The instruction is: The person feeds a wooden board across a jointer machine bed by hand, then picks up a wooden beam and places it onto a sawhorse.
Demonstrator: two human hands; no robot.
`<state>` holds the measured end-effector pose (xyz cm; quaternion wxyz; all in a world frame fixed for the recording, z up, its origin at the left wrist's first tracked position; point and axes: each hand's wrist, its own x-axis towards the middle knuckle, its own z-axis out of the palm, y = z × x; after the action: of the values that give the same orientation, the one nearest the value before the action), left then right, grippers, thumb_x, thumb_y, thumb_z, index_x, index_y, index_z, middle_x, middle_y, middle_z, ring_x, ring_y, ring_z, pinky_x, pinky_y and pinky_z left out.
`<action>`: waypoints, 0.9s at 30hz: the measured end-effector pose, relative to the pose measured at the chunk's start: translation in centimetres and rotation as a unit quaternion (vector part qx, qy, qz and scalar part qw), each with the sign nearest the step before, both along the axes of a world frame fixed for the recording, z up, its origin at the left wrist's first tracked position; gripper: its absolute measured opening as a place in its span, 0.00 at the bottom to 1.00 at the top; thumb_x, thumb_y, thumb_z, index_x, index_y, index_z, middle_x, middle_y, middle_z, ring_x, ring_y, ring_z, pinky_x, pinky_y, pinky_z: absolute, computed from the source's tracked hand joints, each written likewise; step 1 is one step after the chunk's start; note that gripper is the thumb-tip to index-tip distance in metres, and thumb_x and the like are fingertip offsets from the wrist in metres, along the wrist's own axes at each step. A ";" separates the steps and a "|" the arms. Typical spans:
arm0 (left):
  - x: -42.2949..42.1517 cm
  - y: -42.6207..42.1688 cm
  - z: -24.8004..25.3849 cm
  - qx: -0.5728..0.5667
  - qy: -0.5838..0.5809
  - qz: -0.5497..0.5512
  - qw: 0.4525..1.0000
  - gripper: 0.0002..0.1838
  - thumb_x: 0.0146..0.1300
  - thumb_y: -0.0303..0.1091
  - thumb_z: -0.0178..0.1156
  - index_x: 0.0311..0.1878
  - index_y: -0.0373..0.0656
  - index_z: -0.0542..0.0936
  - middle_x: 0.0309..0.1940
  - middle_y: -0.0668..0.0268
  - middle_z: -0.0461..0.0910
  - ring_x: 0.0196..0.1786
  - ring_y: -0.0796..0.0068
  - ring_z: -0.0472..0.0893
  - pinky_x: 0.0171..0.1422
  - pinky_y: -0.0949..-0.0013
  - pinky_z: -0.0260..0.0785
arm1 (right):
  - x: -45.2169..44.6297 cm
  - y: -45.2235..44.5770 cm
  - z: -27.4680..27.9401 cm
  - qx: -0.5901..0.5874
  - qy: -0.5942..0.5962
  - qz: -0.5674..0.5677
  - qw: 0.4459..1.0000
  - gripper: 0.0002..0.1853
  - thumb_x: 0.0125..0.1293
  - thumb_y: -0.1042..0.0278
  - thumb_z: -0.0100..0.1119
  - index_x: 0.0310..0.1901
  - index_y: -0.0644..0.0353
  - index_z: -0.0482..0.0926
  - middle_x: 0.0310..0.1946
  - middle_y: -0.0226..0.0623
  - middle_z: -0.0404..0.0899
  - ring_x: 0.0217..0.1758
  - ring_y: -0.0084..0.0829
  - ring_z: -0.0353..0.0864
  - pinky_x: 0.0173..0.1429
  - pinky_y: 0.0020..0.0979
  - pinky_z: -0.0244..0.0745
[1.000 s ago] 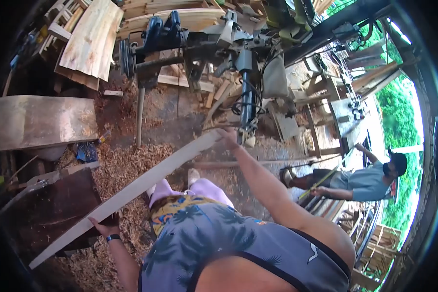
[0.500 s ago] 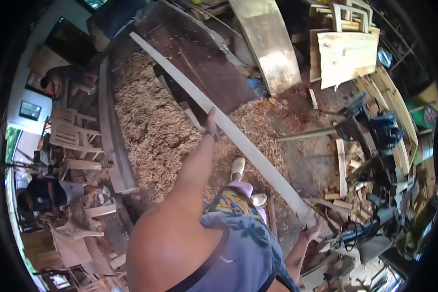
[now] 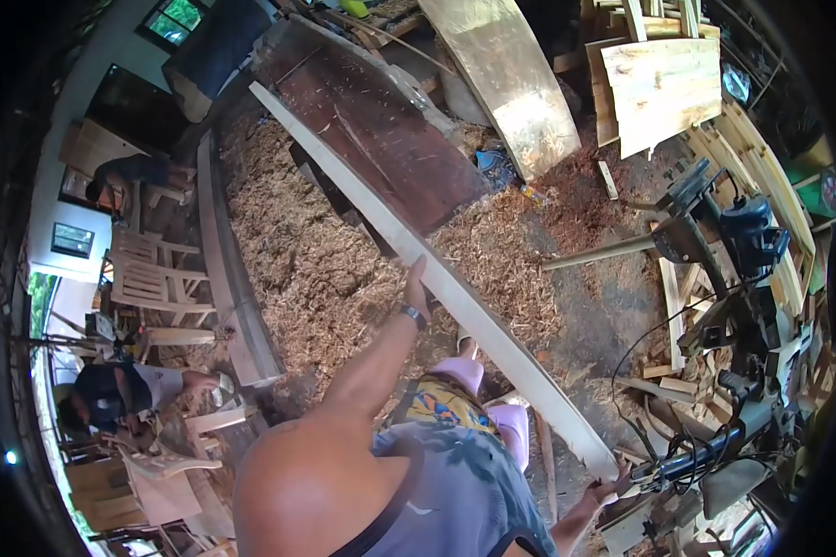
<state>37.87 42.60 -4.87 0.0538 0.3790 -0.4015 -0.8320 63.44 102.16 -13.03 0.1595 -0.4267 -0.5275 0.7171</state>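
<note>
the long pale board [image 3: 500, 347] slants from upper left to lower right of the frame. the left hand [image 3: 418, 290] holds its edge mid-length, the right hand [image 3: 607, 488] its lower-right end, a spread that likely balances the length. a blue bundle [image 3: 495, 169], upper middle, may be a bag; its contents cannot be told.

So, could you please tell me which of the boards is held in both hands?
The pale, narrow plank: left hand along its length, right hand at one end. Neither hand holds the other boards.
</note>
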 end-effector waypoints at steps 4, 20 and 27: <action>2.3 2.6 0.3 0.027 0.026 -0.010 0.999 0.34 0.66 0.65 0.56 0.59 0.42 0.77 0.48 0.57 0.85 0.50 0.58 0.84 0.60 0.54 0.76 | 1.6 -0.6 4.5 0.007 -0.073 -0.042 0.996 0.29 0.68 0.49 0.51 0.59 0.67 0.79 0.53 0.44 0.80 0.56 0.42 0.79 0.64 0.47 0.73; 9.1 16.1 1.3 -0.207 -0.165 -0.016 0.964 0.44 0.56 0.58 0.74 0.61 0.26 0.78 0.60 0.49 0.82 0.63 0.58 0.81 0.68 0.62 0.69 | 13.6 16.9 1.3 -0.069 -0.110 0.022 0.991 0.34 0.67 0.34 0.53 0.68 0.47 0.71 0.59 0.40 0.76 0.62 0.45 0.77 0.64 0.47 0.74; 9.9 14.9 0.6 -0.422 -0.264 -0.026 0.867 0.34 0.67 0.54 0.64 0.60 0.29 0.76 0.57 0.42 0.80 0.59 0.46 0.81 0.65 0.53 0.71 | 10.6 12.4 5.8 0.036 -0.184 0.136 0.973 0.32 0.62 0.43 0.57 0.59 0.61 0.79 0.53 0.45 0.80 0.57 0.42 0.79 0.60 0.44 0.76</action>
<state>47.76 57.47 -4.25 0.0793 0.5147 -0.7235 -0.4533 74.08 114.54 -7.27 -0.0239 -0.4695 -0.6264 0.6218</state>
